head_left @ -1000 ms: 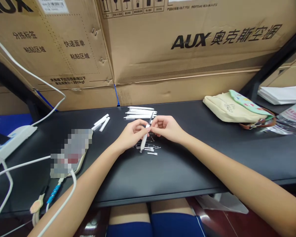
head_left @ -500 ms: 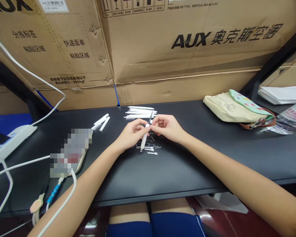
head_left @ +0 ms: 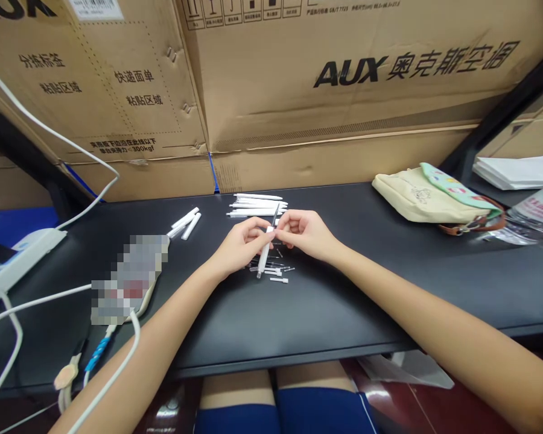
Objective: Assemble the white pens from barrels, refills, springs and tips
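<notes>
My left hand [head_left: 244, 246] is closed around a white pen barrel [head_left: 263, 259], which slants with its lower end toward me. From the barrel's upper end a thin dark pen refill [head_left: 276, 216] sticks out. The fingertips of my right hand [head_left: 305, 234] are pinched at that same end, on the refill where it meets the barrel; the exact contact is partly hidden. Beneath the hands lie several clear refills and small springs [head_left: 289, 269], along with small white push-button pieces [head_left: 279, 279]. Behind the hands, several white pens [head_left: 256, 205] lie in a row.
Several white pen parts [head_left: 187, 223] lie at the left, beside a phone [head_left: 151, 283] with a charging cable. A power strip [head_left: 22, 259] is at the far left. A cream pouch [head_left: 416, 196] and a plastic bottle [head_left: 536, 211] stand at the right. Cardboard boxes [head_left: 298, 120] line the back.
Both hands keep nearly the same hold on the pen barrel and refill. The whole view has shifted very slightly; nothing on the table has visibly moved.
</notes>
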Demonstrator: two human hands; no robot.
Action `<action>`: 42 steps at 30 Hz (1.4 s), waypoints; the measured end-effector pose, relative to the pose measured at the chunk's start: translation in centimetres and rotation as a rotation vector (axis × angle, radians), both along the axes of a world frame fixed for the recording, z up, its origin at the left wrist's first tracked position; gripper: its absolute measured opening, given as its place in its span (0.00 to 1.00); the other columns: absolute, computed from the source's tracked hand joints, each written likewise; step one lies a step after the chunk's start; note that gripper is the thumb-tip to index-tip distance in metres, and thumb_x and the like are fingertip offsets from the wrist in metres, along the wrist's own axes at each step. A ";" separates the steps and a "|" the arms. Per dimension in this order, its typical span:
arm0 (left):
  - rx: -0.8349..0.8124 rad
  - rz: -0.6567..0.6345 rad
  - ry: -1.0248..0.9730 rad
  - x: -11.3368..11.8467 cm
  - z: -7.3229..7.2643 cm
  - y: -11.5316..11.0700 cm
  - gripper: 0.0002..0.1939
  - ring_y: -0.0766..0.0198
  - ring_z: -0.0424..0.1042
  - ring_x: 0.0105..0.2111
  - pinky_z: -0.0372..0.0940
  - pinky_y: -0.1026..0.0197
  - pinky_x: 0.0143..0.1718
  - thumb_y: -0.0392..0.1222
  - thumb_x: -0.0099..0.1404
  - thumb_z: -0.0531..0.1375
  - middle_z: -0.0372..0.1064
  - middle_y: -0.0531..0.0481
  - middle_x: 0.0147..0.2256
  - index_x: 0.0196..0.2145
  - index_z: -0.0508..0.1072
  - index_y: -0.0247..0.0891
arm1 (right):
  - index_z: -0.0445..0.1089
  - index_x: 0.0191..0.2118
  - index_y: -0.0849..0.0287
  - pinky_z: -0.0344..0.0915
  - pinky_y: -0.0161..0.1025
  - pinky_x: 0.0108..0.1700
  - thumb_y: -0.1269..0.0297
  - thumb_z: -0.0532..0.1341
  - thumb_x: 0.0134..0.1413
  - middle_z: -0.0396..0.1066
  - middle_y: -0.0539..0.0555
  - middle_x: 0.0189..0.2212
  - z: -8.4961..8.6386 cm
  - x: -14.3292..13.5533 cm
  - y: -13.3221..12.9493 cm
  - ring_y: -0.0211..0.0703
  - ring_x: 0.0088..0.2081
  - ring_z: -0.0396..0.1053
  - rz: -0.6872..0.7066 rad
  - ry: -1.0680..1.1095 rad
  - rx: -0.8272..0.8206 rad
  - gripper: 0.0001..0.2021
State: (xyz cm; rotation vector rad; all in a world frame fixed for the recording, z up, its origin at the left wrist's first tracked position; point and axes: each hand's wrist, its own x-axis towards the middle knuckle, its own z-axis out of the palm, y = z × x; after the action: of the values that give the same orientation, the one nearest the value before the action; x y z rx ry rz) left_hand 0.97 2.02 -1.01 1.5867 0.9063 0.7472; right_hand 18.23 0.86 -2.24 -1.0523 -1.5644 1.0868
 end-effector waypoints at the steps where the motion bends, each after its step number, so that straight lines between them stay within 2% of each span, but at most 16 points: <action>1: 0.004 -0.005 0.007 0.0 -0.1 0.0 0.19 0.65 0.70 0.29 0.64 0.63 0.31 0.52 0.56 0.62 0.70 0.51 0.25 0.37 0.68 0.34 | 0.65 0.24 0.61 0.59 0.31 0.22 0.65 0.67 0.42 0.66 0.47 0.16 -0.1 0.0 0.0 0.31 0.18 0.61 0.003 -0.003 0.000 0.10; 42: 0.063 -0.025 0.039 -0.1 -0.4 0.1 0.19 0.64 0.71 0.28 0.64 0.63 0.32 0.52 0.56 0.62 0.70 0.51 0.25 0.37 0.67 0.35 | 0.64 0.24 0.60 0.61 0.32 0.24 0.64 0.66 0.43 0.66 0.47 0.17 -0.3 -0.3 -0.2 0.32 0.19 0.62 0.038 -0.036 -0.002 0.09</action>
State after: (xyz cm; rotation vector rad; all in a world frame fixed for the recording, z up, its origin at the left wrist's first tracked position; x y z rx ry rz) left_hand 0.84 2.08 -1.45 1.6707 0.8974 0.7357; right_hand 17.97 0.67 -2.57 -1.0527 -1.6186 1.1011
